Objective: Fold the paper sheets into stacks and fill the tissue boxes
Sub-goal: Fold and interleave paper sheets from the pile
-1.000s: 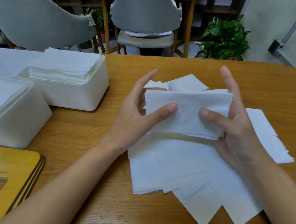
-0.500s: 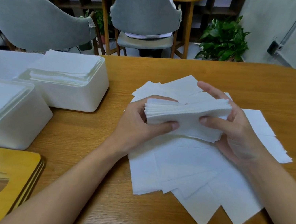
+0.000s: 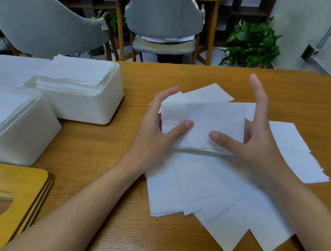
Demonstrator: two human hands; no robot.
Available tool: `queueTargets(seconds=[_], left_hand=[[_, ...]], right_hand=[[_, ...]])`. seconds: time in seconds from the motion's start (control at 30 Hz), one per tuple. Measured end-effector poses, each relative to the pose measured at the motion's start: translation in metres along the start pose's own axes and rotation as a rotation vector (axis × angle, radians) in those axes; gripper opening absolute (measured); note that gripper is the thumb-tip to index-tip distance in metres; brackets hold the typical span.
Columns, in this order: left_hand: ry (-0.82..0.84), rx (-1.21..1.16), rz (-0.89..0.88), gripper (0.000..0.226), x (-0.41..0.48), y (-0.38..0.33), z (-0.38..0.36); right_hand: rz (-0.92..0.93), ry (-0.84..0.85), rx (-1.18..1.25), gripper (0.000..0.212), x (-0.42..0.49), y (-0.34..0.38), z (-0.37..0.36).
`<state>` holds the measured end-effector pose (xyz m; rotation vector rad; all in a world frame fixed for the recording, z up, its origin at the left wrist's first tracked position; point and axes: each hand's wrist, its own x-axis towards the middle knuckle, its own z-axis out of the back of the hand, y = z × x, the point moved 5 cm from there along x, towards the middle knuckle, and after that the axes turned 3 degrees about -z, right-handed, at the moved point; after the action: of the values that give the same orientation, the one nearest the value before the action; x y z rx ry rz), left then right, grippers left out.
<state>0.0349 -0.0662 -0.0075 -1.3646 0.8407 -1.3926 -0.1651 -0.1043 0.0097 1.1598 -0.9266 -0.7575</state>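
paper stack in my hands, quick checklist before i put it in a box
Grip: ok, left hand and right hand both hold the paper stack, thumbs on its front.
Edges squared: cannot tell, hands cover the sides.
Room in near box: not ok, sheets reach about its rim.
Room in far box: not ok, sheets stand above its rim.
Lids off: ok, wooden lids piled beside the near box.
Folding finished: not ok, many loose sheets lie under the stack.

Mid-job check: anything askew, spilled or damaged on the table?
The loose sheets lie fanned askew on the table, corners pointing every way. The held stack looks roughly squared. The far tissue box is filled above its rim. Nothing looks torn or spilled.
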Motion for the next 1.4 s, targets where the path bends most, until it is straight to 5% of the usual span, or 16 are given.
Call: queueTargets(seconds=[0.2, 0.3, 0.4, 0.53, 0.7, 0.9, 1.03, 1.2, 1.3, 1.4], left_hand=[[-0.025, 0.083, -0.083, 0.072, -0.001, -0.009, 0.001], [-0.051, 0.307, -0.173, 0.080, -0.002, -0.003, 0.002], [0.024, 0.532, -0.306, 0.061, -0.003, -0.006, 0.000], [0.327, 0.608, -0.320, 0.036, -0.010, 0.002, -0.016], [0.374, 0.607, -0.311, 0.031, -0.010, 0.006, -0.018], [0.286, 0.715, -0.478, 0.015, -0.011, 0.001, -0.020], [0.100, 0.541, -0.460, 0.011, -0.010, -0.012, -0.010], [-0.028, 0.253, -0.265, 0.013, -0.003, -0.017, 0.005], [-0.063, 0.167, -0.201, 0.026, -0.003, -0.023, 0.011], [-0.087, 0.127, -0.171, 0.034, -0.003, -0.022, 0.012]], right_hand=[[-0.014, 0.119, -0.165, 0.026, 0.001, 0.001, 0.000], [-0.036, -0.050, -0.155, 0.027, 0.004, -0.007, 0.011], [0.013, -0.201, -0.201, 0.032, 0.008, -0.007, 0.027], [0.022, -0.216, -0.221, 0.035, 0.009, -0.010, 0.031], [0.041, -0.195, -0.241, 0.037, 0.008, -0.011, 0.030], [0.021, -0.127, -0.227, 0.039, 0.008, -0.014, 0.025], [-0.018, -0.071, -0.106, 0.026, 0.007, -0.012, 0.024], [-0.049, 0.018, 0.023, 0.064, 0.005, -0.015, 0.013], [-0.033, 0.047, -0.011, 0.017, 0.000, -0.009, 0.004], [-0.051, 0.050, -0.029, 0.018, -0.004, -0.003, -0.001]])
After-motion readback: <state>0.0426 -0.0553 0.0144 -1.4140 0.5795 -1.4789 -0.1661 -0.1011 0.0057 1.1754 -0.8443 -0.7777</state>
